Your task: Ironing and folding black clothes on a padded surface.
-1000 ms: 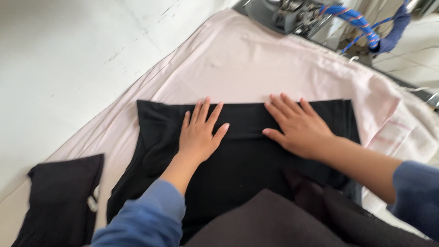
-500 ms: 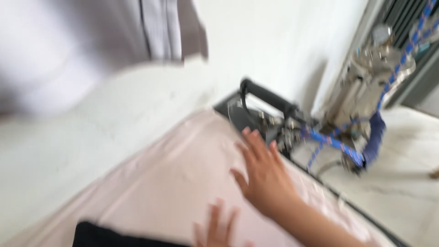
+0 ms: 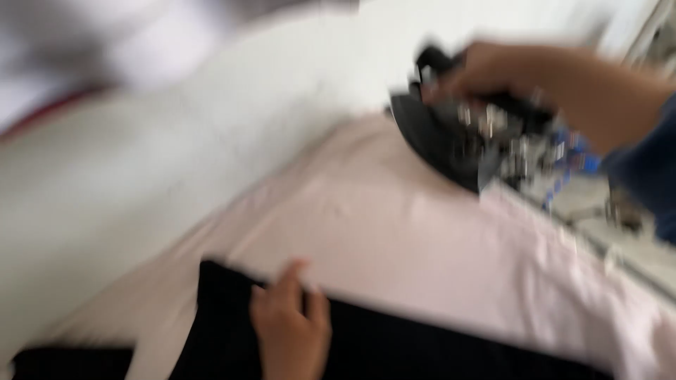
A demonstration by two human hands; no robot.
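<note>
While the left hand [image 3: 290, 331] is lying flat on the black garment [image 3: 394, 345] at the bottom of the frame, fingers together and pressing the cloth down rather than gripping it, the right hand [image 3: 493, 67] is closing around the dark handle of the steam iron [image 3: 458, 137] at the upper right. That hand is wrapping the handle, and the iron is tilting with its dark soleplate showing, its nose seeming to hang just above the pink ironing cloth [image 3: 394, 232], though the blur is making contact hard to judge. By the look of it, the step in hand is bringing the iron over to the garment. The next move is calling for a steady carry down and to the left across the pink cloth, with the flat hand sliding clear of the soleplate's path. Blue hose [image 3: 574, 158] is trailing behind the iron at the right edge. The garment is looking smooth and matte, its upper edge running straight across the pink cloth, well apart from the iron. Another dark piece [image 3: 70, 360] is lying at the lower left corner.
</note>
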